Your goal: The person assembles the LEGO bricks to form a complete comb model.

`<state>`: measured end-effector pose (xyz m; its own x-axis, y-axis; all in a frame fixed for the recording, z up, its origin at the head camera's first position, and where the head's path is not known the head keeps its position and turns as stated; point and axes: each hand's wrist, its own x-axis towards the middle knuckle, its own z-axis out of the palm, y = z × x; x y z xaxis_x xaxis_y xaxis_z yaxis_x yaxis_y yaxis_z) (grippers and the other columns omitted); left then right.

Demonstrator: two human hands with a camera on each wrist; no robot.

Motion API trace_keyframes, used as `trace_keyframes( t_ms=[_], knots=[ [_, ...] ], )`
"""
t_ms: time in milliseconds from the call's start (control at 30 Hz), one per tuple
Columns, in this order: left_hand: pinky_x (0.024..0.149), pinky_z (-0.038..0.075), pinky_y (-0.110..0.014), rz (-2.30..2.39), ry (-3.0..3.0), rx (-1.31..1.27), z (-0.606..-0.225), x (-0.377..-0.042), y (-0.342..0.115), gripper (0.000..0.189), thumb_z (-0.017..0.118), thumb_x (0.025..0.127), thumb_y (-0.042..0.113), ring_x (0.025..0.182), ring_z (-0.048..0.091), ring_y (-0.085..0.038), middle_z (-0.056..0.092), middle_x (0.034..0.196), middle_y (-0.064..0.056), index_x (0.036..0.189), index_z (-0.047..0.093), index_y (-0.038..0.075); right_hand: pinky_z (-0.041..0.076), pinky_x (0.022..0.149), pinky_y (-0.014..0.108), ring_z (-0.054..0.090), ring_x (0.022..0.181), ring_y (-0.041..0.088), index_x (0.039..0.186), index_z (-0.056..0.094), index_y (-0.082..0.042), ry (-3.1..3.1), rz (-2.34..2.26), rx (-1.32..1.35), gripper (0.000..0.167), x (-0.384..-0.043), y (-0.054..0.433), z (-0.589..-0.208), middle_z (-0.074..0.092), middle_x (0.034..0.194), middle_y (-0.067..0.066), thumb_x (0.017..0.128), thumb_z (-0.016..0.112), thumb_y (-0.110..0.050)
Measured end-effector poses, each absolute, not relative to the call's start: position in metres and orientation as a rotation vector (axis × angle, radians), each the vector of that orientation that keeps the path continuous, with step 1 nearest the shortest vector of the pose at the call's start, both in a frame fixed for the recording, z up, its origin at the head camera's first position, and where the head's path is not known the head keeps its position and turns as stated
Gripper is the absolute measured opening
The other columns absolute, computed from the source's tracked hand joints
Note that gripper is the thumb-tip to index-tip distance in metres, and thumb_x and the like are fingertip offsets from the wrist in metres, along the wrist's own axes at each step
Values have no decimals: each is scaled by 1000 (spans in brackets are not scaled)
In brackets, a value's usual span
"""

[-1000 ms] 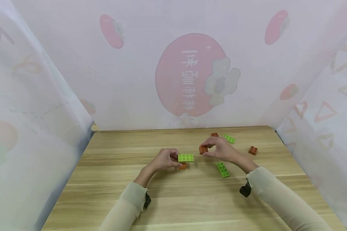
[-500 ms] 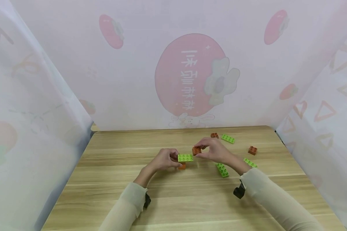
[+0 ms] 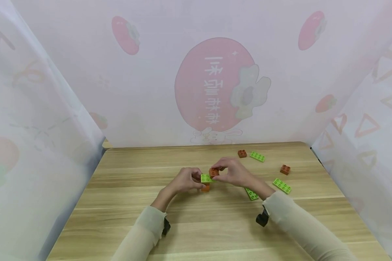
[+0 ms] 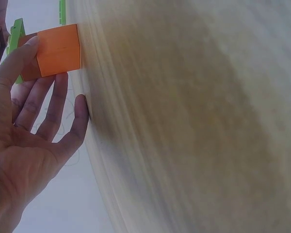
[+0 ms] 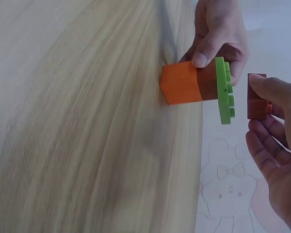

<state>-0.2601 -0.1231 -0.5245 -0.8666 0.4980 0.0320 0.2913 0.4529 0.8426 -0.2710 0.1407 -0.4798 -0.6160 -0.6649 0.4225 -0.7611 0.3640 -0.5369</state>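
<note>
Two hands meet near the middle of a wood-grain table (image 3: 215, 235), the left hand (image 3: 184, 180) pinching the side of a small stack between thumb and fingers, the right hand (image 3: 233, 173) pinching a red-brown brick (image 5: 256, 99). The stack rises from an orange block (image 4: 59, 50) through a brown brick (image 5: 207, 83) to a green plate (image 5: 223, 90) whose right end juts past the brick's side. In the right wrist view, a narrow gap separates the red-brown brick from the plate's studs; whether the orange block touches the wood cannot be told.

Left of the stack, wood stretches wide to the table's left edge, with more running toward the near side. Room is tighter to the right: one green piece (image 3: 252, 194) lies partly behind the right forearm, with another (image 3: 282, 186) farther right, just beyond the sleeve. A loose brown brick (image 3: 285, 169) sits toward the right edge. Near the far edge, a second loose brick (image 3: 242, 153) lies just beside a third green piece (image 3: 257, 156).
</note>
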Motion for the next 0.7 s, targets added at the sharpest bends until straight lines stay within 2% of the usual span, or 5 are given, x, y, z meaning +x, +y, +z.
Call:
trace_keyframes(
  t_ms=[167,267,700],
  knots=[
    [81,64,-32,1374,2483,694,-524,-260,-123,19,89,87,8,91,76,-14,78,98,-1,97,73,10,63,78,32,72,92,13,114,80,-6,-2498,1074,1295,34,-270,133,-481,78,103,2,83,93,-14],
    [82,64,-32,1364,2490,693,-524,-259,-123,18,89,87,8,91,76,-14,79,98,-1,97,74,11,62,77,31,71,92,12,114,80,-7,-2502,1068,1296,33,-270,129,-483,78,103,1,84,92,-14],
    [82,64,-32,1348,2494,683,-523,-260,-123,19,89,87,10,92,75,-12,79,98,3,98,74,14,65,76,45,71,91,13,113,80,-4,-2556,1091,1260,34,-269,117,-486,79,103,5,84,92,-17]
  ],
)
